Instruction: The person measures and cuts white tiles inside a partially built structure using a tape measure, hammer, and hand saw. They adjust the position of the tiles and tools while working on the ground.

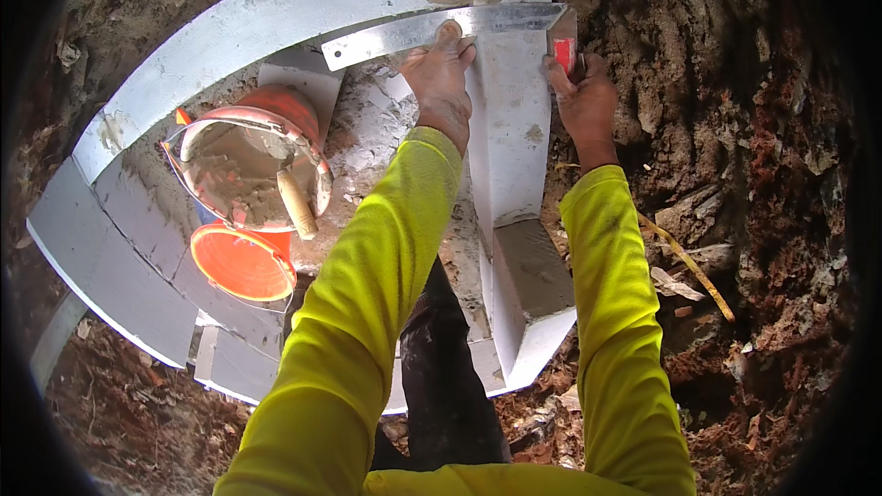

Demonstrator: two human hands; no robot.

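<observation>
I have the left hand (439,83) gripping the square's blade (404,35), the right hand (588,101) with fingers closed on its handle (562,39), at the right edge of the wall (514,138)

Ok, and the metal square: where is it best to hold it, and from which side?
Probably by the short stock, from the person's right, where the right hand has it: it juts past the right edge of the white block, while the long thin blade runs leftward.
</observation>
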